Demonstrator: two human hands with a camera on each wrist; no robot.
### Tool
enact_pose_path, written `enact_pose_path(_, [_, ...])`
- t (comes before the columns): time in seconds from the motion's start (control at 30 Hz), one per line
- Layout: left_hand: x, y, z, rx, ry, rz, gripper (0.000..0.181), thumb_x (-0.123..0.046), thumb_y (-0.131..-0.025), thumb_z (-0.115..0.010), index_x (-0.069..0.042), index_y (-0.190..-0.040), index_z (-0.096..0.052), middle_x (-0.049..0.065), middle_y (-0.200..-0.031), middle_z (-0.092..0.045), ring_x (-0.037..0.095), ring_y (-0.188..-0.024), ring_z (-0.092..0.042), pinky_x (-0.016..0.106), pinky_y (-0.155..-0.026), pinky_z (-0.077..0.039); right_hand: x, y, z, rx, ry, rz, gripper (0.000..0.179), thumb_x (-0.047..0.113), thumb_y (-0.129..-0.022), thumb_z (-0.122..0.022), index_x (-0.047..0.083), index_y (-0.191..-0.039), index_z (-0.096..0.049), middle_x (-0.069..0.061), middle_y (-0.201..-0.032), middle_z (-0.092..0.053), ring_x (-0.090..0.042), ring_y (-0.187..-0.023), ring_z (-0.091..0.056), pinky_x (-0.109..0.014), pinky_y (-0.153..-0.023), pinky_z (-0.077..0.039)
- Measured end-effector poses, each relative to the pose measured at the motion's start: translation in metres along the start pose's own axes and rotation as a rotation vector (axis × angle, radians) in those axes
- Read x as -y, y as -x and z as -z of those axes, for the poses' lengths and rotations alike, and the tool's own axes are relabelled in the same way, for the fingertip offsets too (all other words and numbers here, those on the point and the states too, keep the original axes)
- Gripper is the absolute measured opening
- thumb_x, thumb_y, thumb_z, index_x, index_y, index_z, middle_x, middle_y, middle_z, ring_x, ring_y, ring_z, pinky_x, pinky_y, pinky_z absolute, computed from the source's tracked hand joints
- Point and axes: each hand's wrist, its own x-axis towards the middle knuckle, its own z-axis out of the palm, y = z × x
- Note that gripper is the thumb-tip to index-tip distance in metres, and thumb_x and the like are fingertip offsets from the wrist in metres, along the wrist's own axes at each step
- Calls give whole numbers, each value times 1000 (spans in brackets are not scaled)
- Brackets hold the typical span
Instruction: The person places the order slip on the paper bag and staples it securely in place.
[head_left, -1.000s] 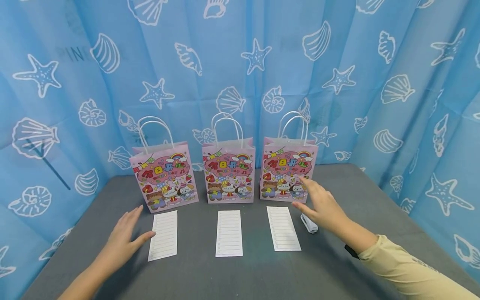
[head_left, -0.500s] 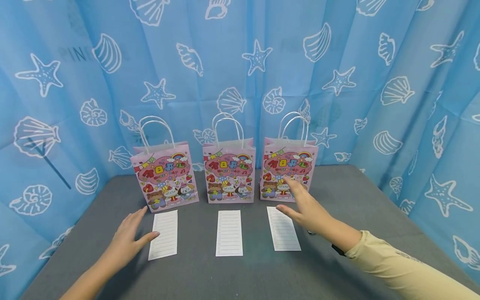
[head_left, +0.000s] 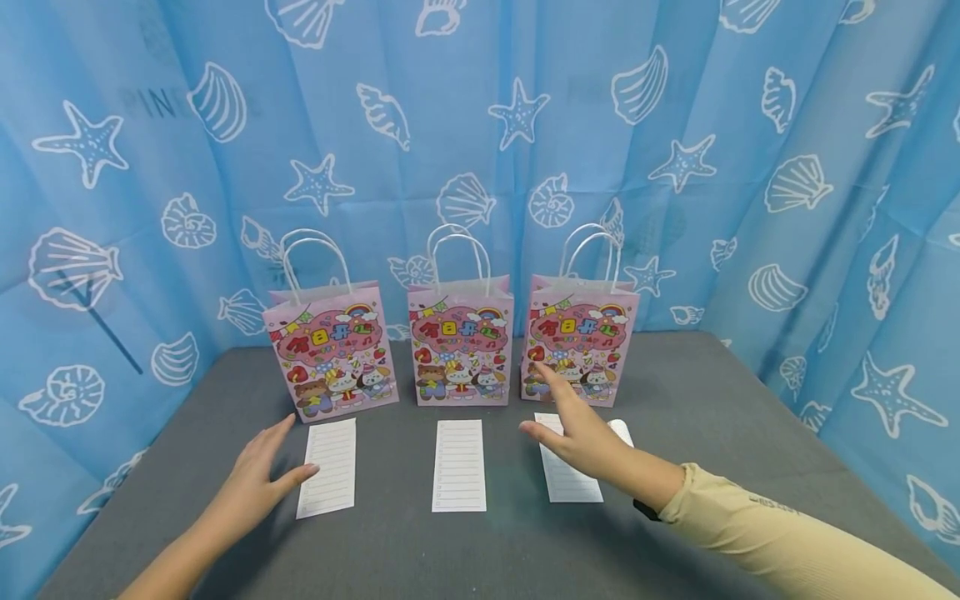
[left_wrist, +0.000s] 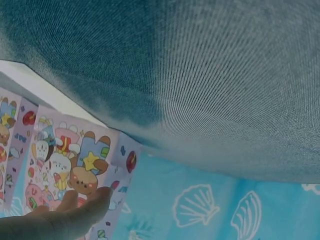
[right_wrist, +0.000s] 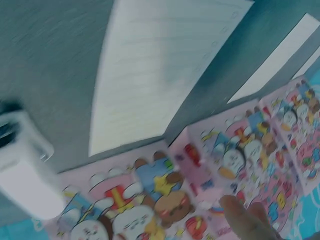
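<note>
Three pink paper gift bags with white handles stand in a row: a left bag (head_left: pixel 330 350), a middle bag (head_left: pixel 461 333) and a right bag (head_left: pixel 577 333). Before each lies a white checklist slip, the left slip (head_left: pixel 333 462), middle slip (head_left: pixel 459 467) and right slip (head_left: pixel 566 485). My left hand (head_left: pixel 251 483) is beside the left slip, fingers extended, thumb overlapping its edge. Over the right slip my right hand (head_left: pixel 588 437) hovers with straight fingers, holding nothing. A small white object resembling a stapler (right_wrist: pixel 30 170) lies right of that slip, partly hidden in the head view.
The grey cloth-covered table (head_left: pixel 405 558) carries everything. Behind it and along the sides hangs a blue curtain (head_left: pixel 465 100) printed with white shells and starfish. A beige sleeve (head_left: pixel 757 525) covers my right forearm.
My right hand has moved left, from beside the stapler-like object to over the right slip. The left hand has barely shifted; the bags and slips keep their places.
</note>
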Motion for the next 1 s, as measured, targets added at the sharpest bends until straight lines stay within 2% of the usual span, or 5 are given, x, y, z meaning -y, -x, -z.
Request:
enact_pose_path(0.17, [1,0,0,18,-7,29,83,-32,-91,-69,11,-147,-25,41,-141,-30,61,-127,-25,74,-96,-25,11,-6,-10,44,-88,0,81,31,-96,-64,7,-154,-14,-22,-154,-26,-42,-133,-39,-64,-100,-35])
enact_pose_path(0.33, [2,1,0,26,-15,33,84,-33,-91,-68,10,-147,-24,42,-140,-30,62,-126,-27,75,-93,-28,19,-11,-18,75,-126,23,77,28,-96,-63,5,-153,-16,-23,-149,-32,-39,-127,-45,-61,-95,-40])
enact_pose_path(0.53, [3,3,1,45,-33,46,84,-34,-91,-69,10,-147,-25,42,-139,-31,62,-124,-28,75,-92,-29,24,-18,-28,95,-185,46,78,27,-96,-64,4,-153,-17,-22,-148,-33,-39,-124,-46,-59,-96,-40])
enact_pose_path(0.73, [3,3,2,60,-35,65,84,-35,-92,-68,10,-148,-24,42,-140,-31,62,-125,-28,75,-92,-29,31,-24,-40,137,-266,26,80,25,-94,-66,3,-153,-17,-23,-147,-34,-41,-126,-45,-59,-98,-39])
enact_pose_path(1.0, [4,0,4,75,-56,63,87,-34,-91,-69,11,-148,-22,41,-134,-39,60,-121,-35,71,-91,-34,39,-35,-57,136,-335,46,81,20,-92,-69,1,-152,-19,-25,-142,-40,-41,-117,-52,-59,-92,-44])
